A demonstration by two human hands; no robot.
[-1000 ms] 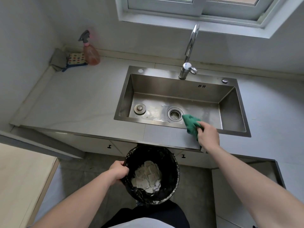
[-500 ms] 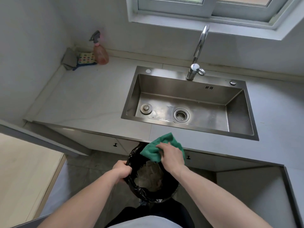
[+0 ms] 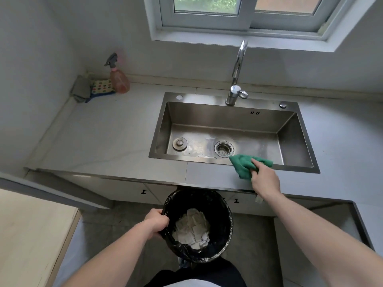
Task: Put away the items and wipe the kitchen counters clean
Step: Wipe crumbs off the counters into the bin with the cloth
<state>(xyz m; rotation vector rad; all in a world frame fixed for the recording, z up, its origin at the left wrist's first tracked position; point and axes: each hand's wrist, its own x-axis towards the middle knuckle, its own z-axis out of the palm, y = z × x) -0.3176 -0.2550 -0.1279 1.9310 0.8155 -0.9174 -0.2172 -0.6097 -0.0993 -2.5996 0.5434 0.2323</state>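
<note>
Green microfibre cloth [image 3: 245,165] lies bunched on the front lip of the stainless sink [image 3: 234,121], at the near edge of the desk [image 3: 116,131], with the right hand [image 3: 264,180] clamped round it, fingers curled into the fabric. The left hand [image 3: 156,223] grips the rim of the black-lined bin [image 3: 219,214], which it holds just below the desk edge, with crumpled white paper [image 3: 191,227] lying in its bottom. The likely plan is to sweep crumbs off the edge into the bin, and that is where it can fail: the bin's mouth sits to the left of the cloth, not under it, so anything pushed straight forward would probably fall to the floor beside it. A one-handed hold on the rim may also let the bin tip, or drag the loose liner inwards. A sweep angled backwards would send debris into the sink and toward the open strainer [image 3: 223,149]. The spray bottle [image 3: 119,79], spotted sponge [image 3: 102,87] and grey rag [image 3: 80,90] stand in the far left corner, not yet put away, so the desk under them would go unwiped.
</note>
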